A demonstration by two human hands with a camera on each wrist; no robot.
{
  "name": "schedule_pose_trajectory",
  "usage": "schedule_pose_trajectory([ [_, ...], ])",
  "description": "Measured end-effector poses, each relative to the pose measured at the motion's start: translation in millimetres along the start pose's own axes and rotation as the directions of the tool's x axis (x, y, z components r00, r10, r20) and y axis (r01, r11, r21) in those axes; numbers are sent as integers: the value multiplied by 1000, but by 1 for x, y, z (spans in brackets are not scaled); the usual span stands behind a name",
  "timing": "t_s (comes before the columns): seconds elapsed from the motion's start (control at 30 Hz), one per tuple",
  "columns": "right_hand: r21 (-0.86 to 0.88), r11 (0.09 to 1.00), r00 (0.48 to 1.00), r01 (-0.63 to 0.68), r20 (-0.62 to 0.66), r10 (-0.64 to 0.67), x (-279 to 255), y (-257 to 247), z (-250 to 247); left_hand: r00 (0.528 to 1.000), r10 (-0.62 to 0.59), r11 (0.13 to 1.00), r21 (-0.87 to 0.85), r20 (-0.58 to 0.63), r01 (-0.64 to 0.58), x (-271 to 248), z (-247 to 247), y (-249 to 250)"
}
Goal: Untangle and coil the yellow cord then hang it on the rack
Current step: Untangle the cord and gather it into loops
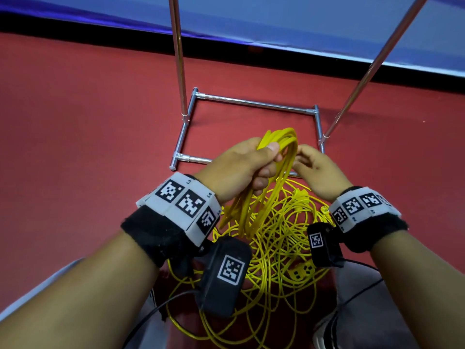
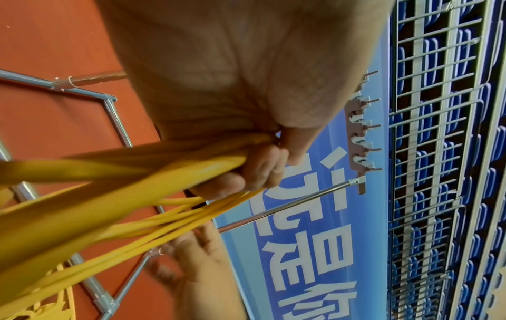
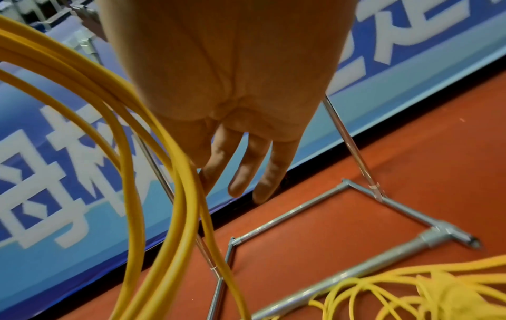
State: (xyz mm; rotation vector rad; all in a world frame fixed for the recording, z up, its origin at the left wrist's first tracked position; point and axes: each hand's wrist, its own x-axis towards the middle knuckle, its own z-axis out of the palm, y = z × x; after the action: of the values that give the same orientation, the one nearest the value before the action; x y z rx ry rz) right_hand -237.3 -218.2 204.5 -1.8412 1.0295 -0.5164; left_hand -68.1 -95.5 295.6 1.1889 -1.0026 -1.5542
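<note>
Here left hand (image 1: 241,170) grips yellow cord (image 1: 279,142).

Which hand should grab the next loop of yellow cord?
Probably the right hand: its fingers are loose beside the loops. The left hand is busy gripping the yellow cord, with more tangled on the floor.

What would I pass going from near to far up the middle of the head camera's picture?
Loose tangle of yellow cord on the red floor → left hand gripping the coiled loops → far bar of the rack's base → blue banner.
</note>
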Motion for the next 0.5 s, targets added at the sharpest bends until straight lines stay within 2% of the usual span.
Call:
schedule_pose_trajectory([
  [0.1, 208, 968, 986, -143, 117, 120, -5, 8, 11, 998, 53, 996, -69, -26, -55, 0, -4, 5],
  [0.17, 259, 942, 971, -215, 162, 177, -7, 13, 19, 996, 79, 992, -93, -40, -83, 1, -6, 7],
  [0.33, 153, 912, 897, -381, 299, 325, -11, 20, 26, 990, 124, 986, -101, -69, -130, 3, -6, 5],
  [0.5, 35, 867, 810, -496, 379, 448, -18, 25, 31, 970, 188, 976, -80, -156, -203, 7, -10, 4],
])
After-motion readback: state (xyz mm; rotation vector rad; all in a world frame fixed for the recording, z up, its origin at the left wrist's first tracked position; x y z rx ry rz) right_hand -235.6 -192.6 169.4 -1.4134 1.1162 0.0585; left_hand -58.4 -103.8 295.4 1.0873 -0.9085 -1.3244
